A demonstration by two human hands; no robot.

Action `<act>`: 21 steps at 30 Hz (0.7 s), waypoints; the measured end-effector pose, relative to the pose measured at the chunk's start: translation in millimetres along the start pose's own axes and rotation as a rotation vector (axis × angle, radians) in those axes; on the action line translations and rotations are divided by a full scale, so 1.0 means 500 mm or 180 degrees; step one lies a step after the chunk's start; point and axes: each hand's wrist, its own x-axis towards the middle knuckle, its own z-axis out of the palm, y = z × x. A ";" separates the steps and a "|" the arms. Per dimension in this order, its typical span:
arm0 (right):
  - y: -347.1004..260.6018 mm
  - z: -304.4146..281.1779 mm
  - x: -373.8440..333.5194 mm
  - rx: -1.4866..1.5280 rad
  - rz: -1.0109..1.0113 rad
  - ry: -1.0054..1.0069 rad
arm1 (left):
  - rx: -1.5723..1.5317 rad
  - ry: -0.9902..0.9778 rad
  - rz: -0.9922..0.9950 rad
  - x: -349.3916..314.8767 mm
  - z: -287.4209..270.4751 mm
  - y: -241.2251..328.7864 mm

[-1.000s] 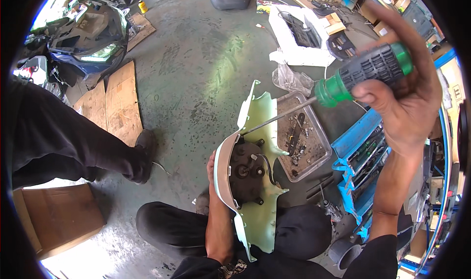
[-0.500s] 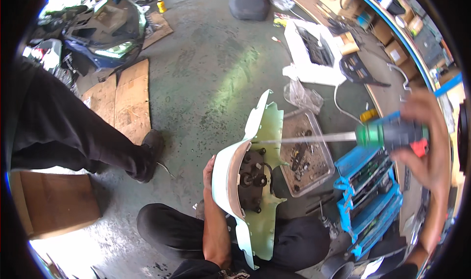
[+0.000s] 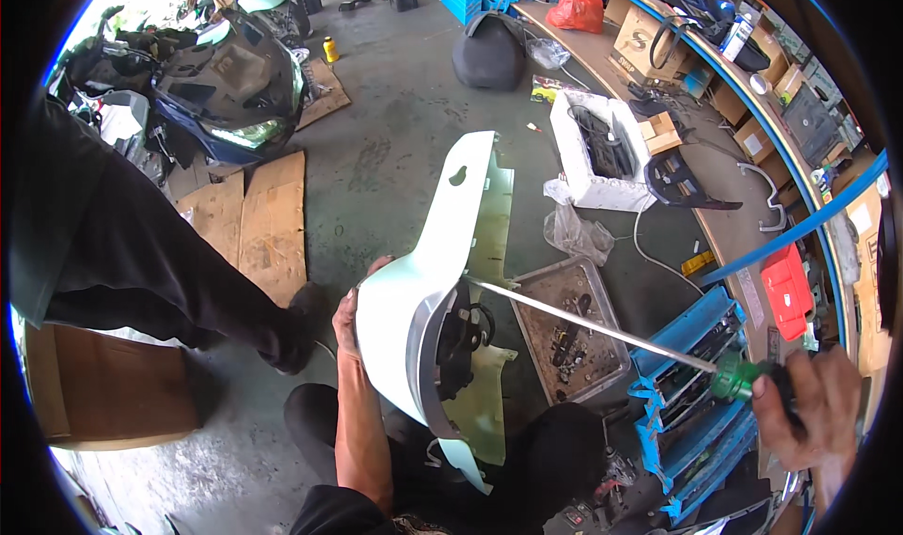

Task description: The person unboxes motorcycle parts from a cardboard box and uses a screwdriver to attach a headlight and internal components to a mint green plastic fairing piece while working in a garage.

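Observation:
A pale mint-green plastic fairing (image 3: 428,253) with a dark unit (image 3: 459,347) fixed inside it stands tilted over my lap. My left hand (image 3: 353,314) grips its outer left side, with part of the fingers hidden behind the panel. In my right hand (image 3: 811,408) is a long screwdriver (image 3: 602,326) with a green and black handle, held at the right. The shaft slants up to the left, and its tip meets the fairing's inner edge just above the dark unit. Whether a screw sits under the tip, I cannot tell.
A clear plastic tray (image 3: 616,347) of small parts lies right of the fairing, beside an open blue toolbox (image 3: 691,323). Beyond stands a white foam box (image 3: 616,192). Another person's leg (image 3: 179,253) is at left, near a cardboard box (image 3: 122,385) and flattened cardboard (image 3: 273,220).
My right hand has lowered, and the screwdriver now slants upward to the fairing. The fairing has turned to show more of its outer face and shifted left. The whole view has tilted up.

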 end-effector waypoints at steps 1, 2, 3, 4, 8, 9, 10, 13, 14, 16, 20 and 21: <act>-0.001 0.008 0.005 -0.0105 -0.0267 0.0001 | 0.0017 0.0154 0.0101 -0.004 -0.006 0.010; 0.000 0.009 0.010 -0.0245 -0.0530 0.0029 | 0.0028 0.0316 0.0200 -0.010 -0.015 0.017; -0.001 0.014 0.017 -0.0078 -0.0449 0.0060 | 0.0287 -0.0028 0.0105 -0.021 -0.024 0.023; 0.002 0.014 0.023 0.0056 -0.0437 -0.0024 | 0.0263 0.0053 0.0137 -0.027 -0.034 0.026; 0.003 0.027 0.057 0.2648 0.1082 -0.0975 | 0.0072 0.0196 0.0101 -0.051 -0.057 0.017; 0.008 0.024 0.063 0.3308 0.1783 -0.1432 | 0.0046 0.0293 0.0040 -0.052 -0.058 0.014; 0.002 0.031 0.067 0.3516 0.2149 -0.1595 | 0.0008 0.0362 -0.0069 -0.053 -0.057 0.011; -0.006 0.039 0.067 0.2886 0.1466 -0.0764 | -0.0067 0.0373 -0.0119 -0.045 -0.051 0.009; -0.005 0.039 0.063 0.2137 0.0865 -0.0570 | -0.0075 0.0363 -0.0106 -0.043 -0.049 0.010; -0.004 0.042 0.053 0.1229 -0.0037 -0.0281 | -0.0084 0.0400 -0.0180 -0.039 -0.049 0.010; -0.001 0.066 0.047 -0.0017 -0.0800 0.0131 | 0.0056 0.0481 -0.0171 -0.035 -0.060 0.001; -0.001 0.067 0.050 0.0396 -0.0594 -0.0092 | 0.0014 0.0489 -0.0138 -0.035 -0.063 -0.001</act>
